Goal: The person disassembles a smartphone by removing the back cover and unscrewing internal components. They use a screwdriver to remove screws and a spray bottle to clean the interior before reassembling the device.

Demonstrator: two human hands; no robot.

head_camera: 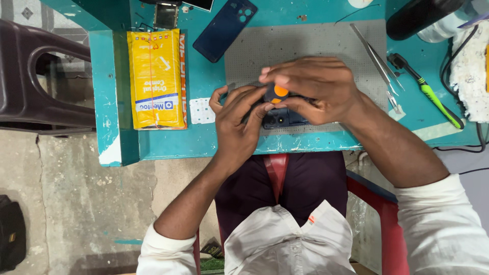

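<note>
Both-hand point(239, 122) grip on phone point(280, 119)

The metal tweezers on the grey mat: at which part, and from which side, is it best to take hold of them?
Probably mid-length, pinching the tweezers across both thin arms from above. They lie flat and slanted on the grey mat, beside the right hand, with bare mat around the middle.

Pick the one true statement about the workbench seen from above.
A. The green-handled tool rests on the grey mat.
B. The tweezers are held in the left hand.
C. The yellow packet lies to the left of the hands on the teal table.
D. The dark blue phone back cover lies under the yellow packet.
C: the yellow packet lies flat on the teal table, left of the left hand and right hand, which meet over a dark phone.
</note>
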